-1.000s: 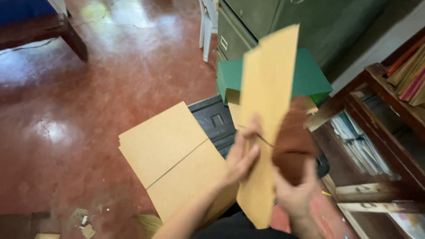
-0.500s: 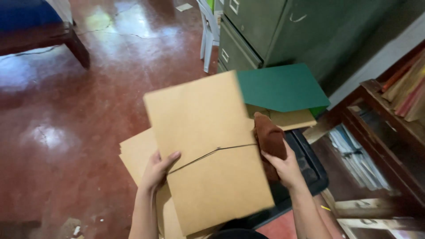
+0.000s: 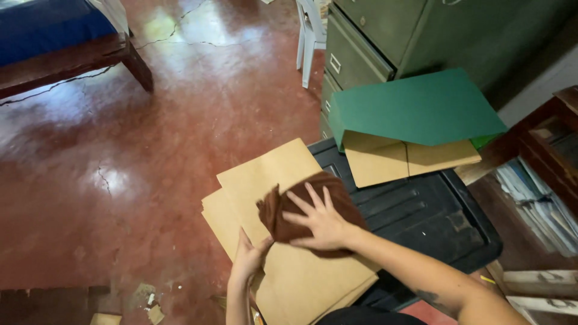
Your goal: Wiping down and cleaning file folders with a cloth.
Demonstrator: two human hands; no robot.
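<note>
Soft, light brown cloth (image 3: 313,207), flattened under spread fingers of right hand (image 3: 322,222) atop tan folder (image 3: 289,253) (thin, stiff, light card). Pinned at left edge by left hand (image 3: 250,259), seemingly open-palmed, thumb hidden. Best gripped along folder edges, over black bin lid (image 3: 433,216).

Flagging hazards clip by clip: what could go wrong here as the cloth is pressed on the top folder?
1. The brown folders overhang the black bin lid; pressure from the right hand on the cloth might tip them floorward.
2. The left hand steadies only one edge, so the stack may slide.
</note>
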